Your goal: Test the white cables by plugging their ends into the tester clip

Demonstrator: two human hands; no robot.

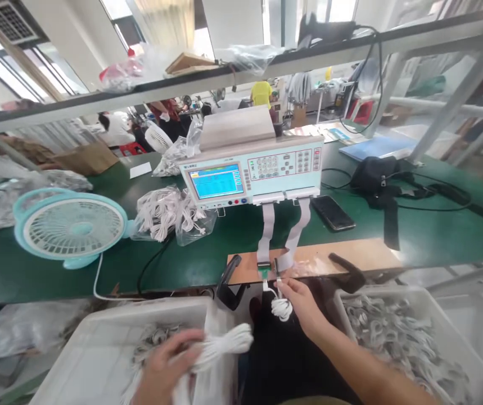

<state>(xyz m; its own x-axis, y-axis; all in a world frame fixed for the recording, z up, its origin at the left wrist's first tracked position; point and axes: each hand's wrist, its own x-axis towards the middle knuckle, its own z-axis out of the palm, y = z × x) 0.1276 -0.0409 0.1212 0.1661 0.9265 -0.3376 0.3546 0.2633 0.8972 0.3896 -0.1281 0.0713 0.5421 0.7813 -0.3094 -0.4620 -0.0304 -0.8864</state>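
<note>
My left hand (174,360), blurred, is closed on a bundle of coiled white cables (228,344) above the left white bin. My right hand (298,298) pinches the connector end of another white cable at the board's front edge; that cable's small coil (282,309) hangs below my fingers. The cable's other end goes into a small green adapter board (263,274) on a grey ribbon cable (267,230). A second ribbon cable (300,230) ends right by my right fingertips. Both ribbons run down from the front of a white tester (258,169) with a lit blue screen.
A left white bin (98,337) and a right white bin (418,298) hold cable coils. On the green table stand a turquoise fan (72,228), bagged cables (161,211), a phone (333,212) and a black bag (376,174). Black clamps (228,284) sit at the edge.
</note>
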